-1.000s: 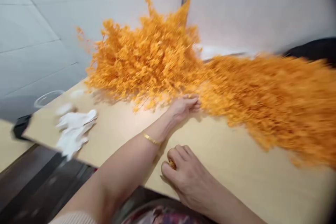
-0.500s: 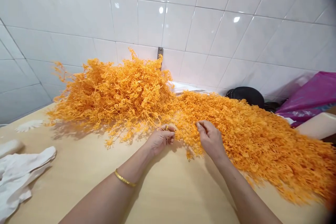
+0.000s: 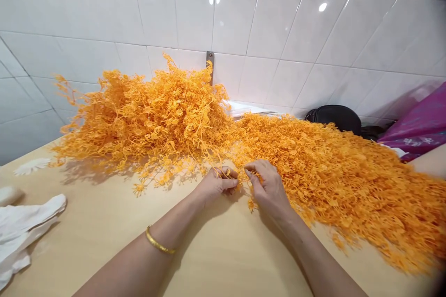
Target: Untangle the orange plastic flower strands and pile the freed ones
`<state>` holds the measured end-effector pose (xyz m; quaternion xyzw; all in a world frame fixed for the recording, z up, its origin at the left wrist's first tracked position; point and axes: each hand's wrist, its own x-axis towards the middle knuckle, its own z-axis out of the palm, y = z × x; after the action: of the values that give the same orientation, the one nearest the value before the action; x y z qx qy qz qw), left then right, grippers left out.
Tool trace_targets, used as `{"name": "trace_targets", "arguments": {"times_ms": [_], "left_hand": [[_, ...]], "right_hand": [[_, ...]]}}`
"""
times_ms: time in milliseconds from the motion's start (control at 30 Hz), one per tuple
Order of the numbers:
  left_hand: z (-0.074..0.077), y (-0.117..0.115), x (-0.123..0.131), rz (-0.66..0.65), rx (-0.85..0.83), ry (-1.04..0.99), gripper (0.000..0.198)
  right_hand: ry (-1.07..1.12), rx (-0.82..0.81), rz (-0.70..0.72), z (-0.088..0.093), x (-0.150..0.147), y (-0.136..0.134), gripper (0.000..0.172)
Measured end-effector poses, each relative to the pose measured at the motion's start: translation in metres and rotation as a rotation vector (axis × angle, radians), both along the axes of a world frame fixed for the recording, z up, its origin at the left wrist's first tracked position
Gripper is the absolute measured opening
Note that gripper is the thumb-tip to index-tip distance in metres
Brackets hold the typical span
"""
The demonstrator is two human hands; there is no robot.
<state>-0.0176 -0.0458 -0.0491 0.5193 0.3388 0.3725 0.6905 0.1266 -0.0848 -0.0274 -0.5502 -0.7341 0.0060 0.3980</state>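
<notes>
One tiled wall (image 3: 278, 28) stands behind the left heap (image 3: 163, 120); one table (image 3: 216, 255) supports it. Of two orange sprig heaps, the right heap (image 3: 341, 185) is larger, adjoining the left heap's right side. Farther right of that landmark: one purple bundle (image 3: 421, 116), one black case (image 3: 336, 118). Front left of it: one white cloth (image 3: 26, 227). Two hands occupy its front right. One gold bangle (image 3: 158, 246) encircles the left wrist. The left hand (image 3: 218, 185) pinches an orange stem (image 3: 229, 174) at its fingertips, just beside the right hand (image 3: 266, 183), whose grasp cannot be determined.
</notes>
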Motion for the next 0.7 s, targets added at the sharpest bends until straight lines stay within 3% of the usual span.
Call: {"name": "trace_targets", "arguments": {"times_ms": [167, 300, 400, 500, 600, 700], "left_hand": [[0.001, -0.001, -0.002, 0.001, 0.033, 0.041, 0.012], [0.001, -0.001, -0.004, -0.039, -0.020, -0.007, 0.011], [0.001, -0.005, -0.005, -0.160, -0.088, -0.053, 0.012], [0.000, -0.008, -0.007, -0.270, -0.136, -0.091, 0.013], [-0.002, -0.006, -0.010, -0.182, -0.230, -0.233, 0.015], [-0.002, 0.000, -0.010, -0.049, -0.362, -0.385, 0.015]], "right_hand": [[0.219, -0.078, -0.038, 0.000, 0.008, -0.002, 0.018], [0.257, -0.052, -0.068, 0.001, 0.005, -0.003, 0.019], [0.338, 0.050, -0.205, 0.003, 0.011, 0.000, 0.020], [0.590, 0.213, -0.381, 0.006, 0.037, 0.005, 0.019], [0.818, 0.326, -0.454, 0.011, 0.057, 0.008, 0.019], [0.761, 0.251, -0.336, 0.016, 0.047, 0.002, 0.019]]}}
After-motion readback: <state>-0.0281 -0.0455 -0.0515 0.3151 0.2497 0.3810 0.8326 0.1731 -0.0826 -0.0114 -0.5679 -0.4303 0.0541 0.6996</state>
